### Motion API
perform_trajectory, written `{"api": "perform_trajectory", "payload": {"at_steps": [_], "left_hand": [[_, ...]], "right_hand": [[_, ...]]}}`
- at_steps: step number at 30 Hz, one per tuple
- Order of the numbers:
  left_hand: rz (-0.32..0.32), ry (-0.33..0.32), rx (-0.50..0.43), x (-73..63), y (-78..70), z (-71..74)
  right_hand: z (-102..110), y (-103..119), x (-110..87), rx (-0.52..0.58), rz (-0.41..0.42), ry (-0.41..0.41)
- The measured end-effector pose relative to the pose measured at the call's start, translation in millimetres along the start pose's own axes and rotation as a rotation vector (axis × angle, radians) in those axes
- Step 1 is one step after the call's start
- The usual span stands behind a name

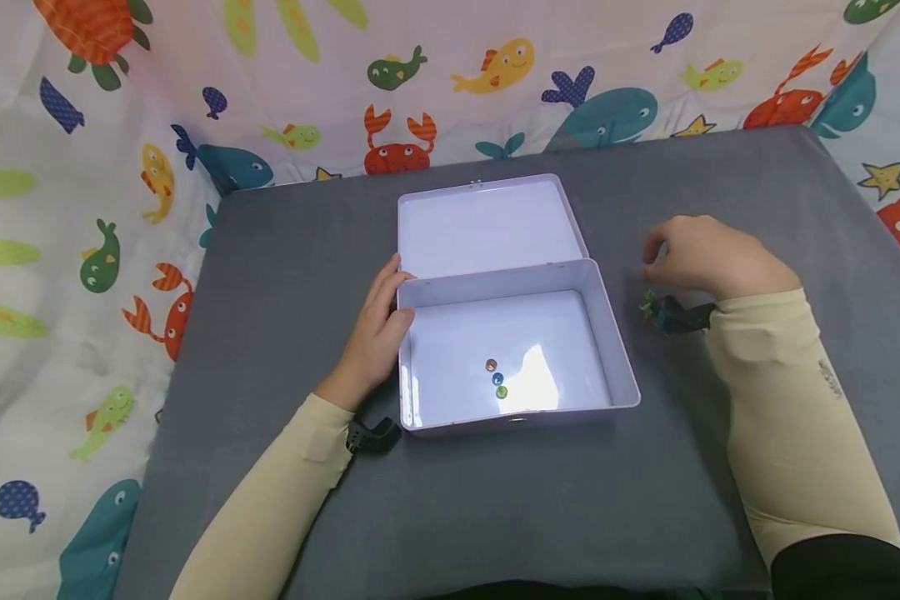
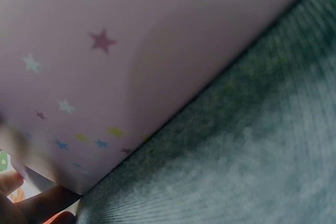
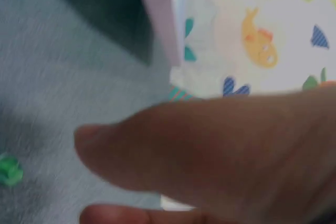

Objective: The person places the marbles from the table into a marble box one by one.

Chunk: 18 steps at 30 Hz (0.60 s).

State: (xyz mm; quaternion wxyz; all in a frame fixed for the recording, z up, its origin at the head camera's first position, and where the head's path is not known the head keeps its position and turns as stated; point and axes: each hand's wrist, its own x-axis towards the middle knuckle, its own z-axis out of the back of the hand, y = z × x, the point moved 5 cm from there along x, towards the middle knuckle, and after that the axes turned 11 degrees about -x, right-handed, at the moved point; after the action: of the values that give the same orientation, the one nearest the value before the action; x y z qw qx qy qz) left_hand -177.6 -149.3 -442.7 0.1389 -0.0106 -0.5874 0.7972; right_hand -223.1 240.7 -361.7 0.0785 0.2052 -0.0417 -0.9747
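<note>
A pale lilac metal box (image 1: 618, 350) stands on the grey cloth, its lid (image 1: 487, 225) folded back. Three small shiny marbles, one brown (image 1: 491, 365), one blue (image 1: 498, 378) and one green (image 1: 502, 392), lie on its floor. My left hand (image 1: 371, 346) grips the box's left wall, thumb over the rim and fingers outside. To the right of the box hovers my right hand (image 1: 712, 254), with bent fingers and thumb apart and nothing visible between them. Below it are small green pieces (image 1: 647, 304), partly hidden by the wrist camera; one green piece (image 3: 9, 170) looks glassy.
Grey cloth (image 1: 540, 508) covers the table. A white curtain (image 1: 285, 83) printed with sea animals hangs behind and along the left and right sides. Wrist cameras, one on the left (image 1: 375, 435) and one on the right (image 1: 678, 317), sit close to the cloth.
</note>
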Motion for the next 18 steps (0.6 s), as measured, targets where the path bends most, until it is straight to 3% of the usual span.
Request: {"api": "perform_trajectory", "payload": {"at_steps": [6,18], "left_hand": [[-0.003,0.001,-0.008,0.1,0.0,0.5],[0.011,0.003,-0.004,0.1,-1.5,0.4]], "right_hand": [[-8,-14,4.6,0.017,-0.060,0.033],[-21,-21,20.9,0.060,0.025,0.066]]}}
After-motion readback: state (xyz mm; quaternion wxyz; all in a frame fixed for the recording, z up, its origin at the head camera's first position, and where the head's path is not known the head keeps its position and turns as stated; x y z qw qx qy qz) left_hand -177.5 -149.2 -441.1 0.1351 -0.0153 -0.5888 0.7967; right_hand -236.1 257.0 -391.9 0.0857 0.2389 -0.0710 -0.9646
